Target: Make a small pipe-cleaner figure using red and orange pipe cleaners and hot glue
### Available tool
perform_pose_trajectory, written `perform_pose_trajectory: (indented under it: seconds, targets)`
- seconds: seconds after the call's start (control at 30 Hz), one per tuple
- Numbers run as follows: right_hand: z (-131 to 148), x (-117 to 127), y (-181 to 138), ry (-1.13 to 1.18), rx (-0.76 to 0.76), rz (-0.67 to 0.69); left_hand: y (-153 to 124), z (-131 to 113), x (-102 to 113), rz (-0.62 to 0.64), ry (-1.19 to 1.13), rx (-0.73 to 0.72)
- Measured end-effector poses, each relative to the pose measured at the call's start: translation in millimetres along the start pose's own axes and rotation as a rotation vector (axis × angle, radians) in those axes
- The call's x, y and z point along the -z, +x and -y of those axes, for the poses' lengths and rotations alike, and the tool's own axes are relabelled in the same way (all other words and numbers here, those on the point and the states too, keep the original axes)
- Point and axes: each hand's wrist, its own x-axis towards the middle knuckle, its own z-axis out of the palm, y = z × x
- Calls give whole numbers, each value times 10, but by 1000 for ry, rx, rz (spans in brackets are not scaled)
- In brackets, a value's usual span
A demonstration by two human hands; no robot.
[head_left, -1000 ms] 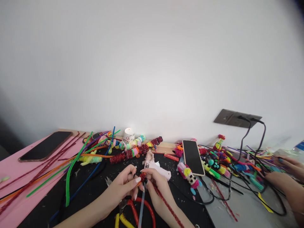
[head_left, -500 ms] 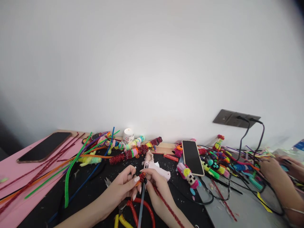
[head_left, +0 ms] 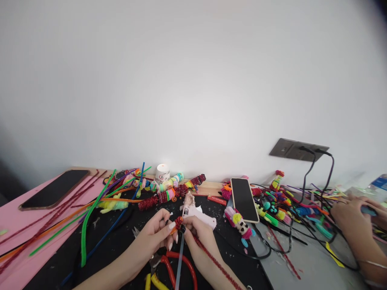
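Note:
Close together over the black mat, my left hand (head_left: 159,233) and my right hand (head_left: 198,235) pinch a small coiled pipe-cleaner piece (head_left: 178,222), orange and dark red. From it a dark red glittery pipe cleaner (head_left: 216,262) trails down across my right palm and wrist. Just beyond my fingers lies a pale pink glue gun (head_left: 204,218), partly covered by the right hand. Its translucent glue stick (head_left: 179,264) sticks out toward me between the hands. Beneath them are red-handled pliers (head_left: 190,266) and yellow-handled cutters (head_left: 159,282), partly hidden.
Loose pipe cleaners (head_left: 87,225) and a dark phone (head_left: 56,189) lie left on pink sheet. Behind are a paper cup (head_left: 162,173) and a red glittery pipe-cleaner stick (head_left: 154,200). Right are another phone (head_left: 244,200), black cables (head_left: 266,257) and another person's hands (head_left: 349,217).
My hands keep their pinch on the coiled piece, with only slight finger shifts. At right, the other person's hands have moved a little. The whole view has shifted slightly.

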Motion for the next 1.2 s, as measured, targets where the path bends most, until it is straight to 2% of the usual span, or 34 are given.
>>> perform_pose_trajectory:
  seconds: [0.3,0.5,0.7,0.8,0.9,1.0,1.1,1.2]
  targets:
    - [53,10,-17,-172,107,28,-6,-34,6,-93,205,-158]
    - [128,-4,-44,-279,207,41,-58,-27,37,-176,469,-213]
    - [200,-1,-54,-328,272,38,-99,-71,23,-201,730,-257]
    - [183,-12,-77,-320,315,57,-110,-75,16,-202,784,-289]
    - [171,0,-80,-283,316,66,-95,-62,29,-193,709,-270]
    - [188,58,-42,-284,240,57,-39,-55,63,-206,482,-237]
    - [181,134,16,-353,153,-20,26,-72,94,-217,216,-190]
    - [99,180,59,-524,-22,-131,54,-98,100,-215,13,-110]
